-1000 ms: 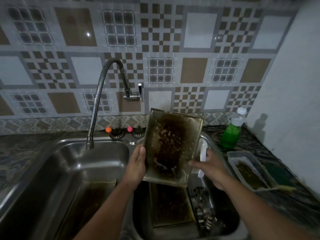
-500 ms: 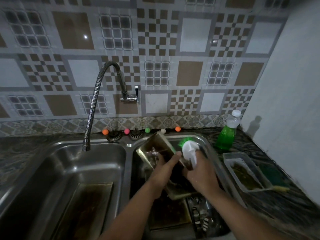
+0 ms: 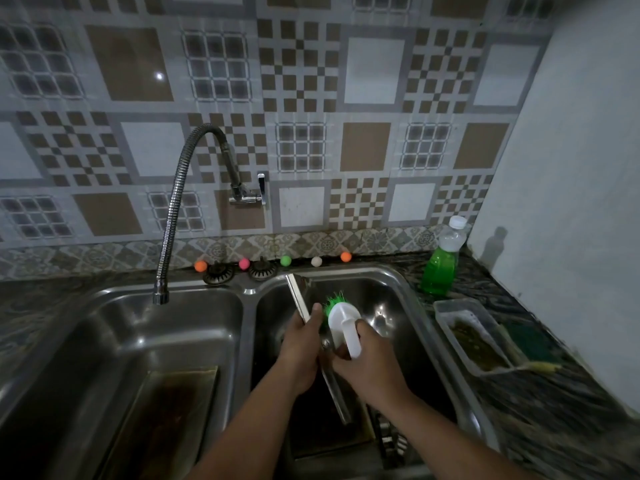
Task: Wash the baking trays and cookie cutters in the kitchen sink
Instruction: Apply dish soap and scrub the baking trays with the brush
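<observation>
A: Head view — where's the tray?
B: One baking tray (image 3: 300, 299) is held on edge over the right basin of the sink (image 3: 414, 289), nearly edge-on to the cam, far end up near the back rim. Left hand (image 3: 299, 348) grips its left side, fingers curled round the edge, thumb up along the rim.
A: And the right hand (image 3: 369, 365)?
B: Wrapped round the white handle of a scrub brush (image 3: 341, 318) w/ green bristles — bristles against the tray's far face, as far as I can tell.
A: Other trays?
B: A second tray (image 3: 166, 417) lies flat in the left basin, dark w/ residue. A third tray (image 3: 329, 434) sits at the bottom of the right basin under the hands; cookie cutters (image 3: 389, 439) beside it at the near-right — blurry, can't count them.
A: Worktop?
B: Green soap bottle (image 3: 441, 263) at the back-right corner, a clear plastic tub (image 3: 472, 337) in front of it along the right edge. Tap (image 3: 173, 216) hangs over the left basin.
</observation>
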